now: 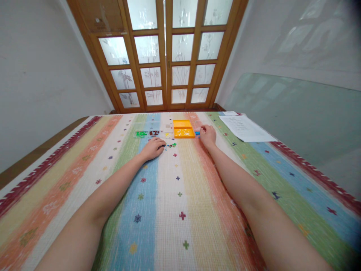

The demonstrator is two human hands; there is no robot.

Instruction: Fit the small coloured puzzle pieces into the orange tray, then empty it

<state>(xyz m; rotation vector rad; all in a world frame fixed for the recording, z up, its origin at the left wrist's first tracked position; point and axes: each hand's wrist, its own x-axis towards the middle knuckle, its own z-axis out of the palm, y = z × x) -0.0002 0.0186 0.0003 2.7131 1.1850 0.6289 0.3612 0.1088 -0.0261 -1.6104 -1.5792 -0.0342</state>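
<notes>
Right hand [208,136] is at the blue pieces [197,133], just right of the orange box [182,124]; left hand [153,148] lies beside the mixed pieces [171,145] on the tabletop [167,210]. Either hand's grip: cannot tell. Recommended: light fingertip pinch, orange box undisturbed.

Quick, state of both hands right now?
Left hand: beside the loose pieces; grip can't be told.
Right hand: by the blue pieces; grip can't be told.

The left forearm [115,190] and right forearm [237,183] are bare, smooth and rounded, tapering toward slimmer wrists [212,146].
</notes>
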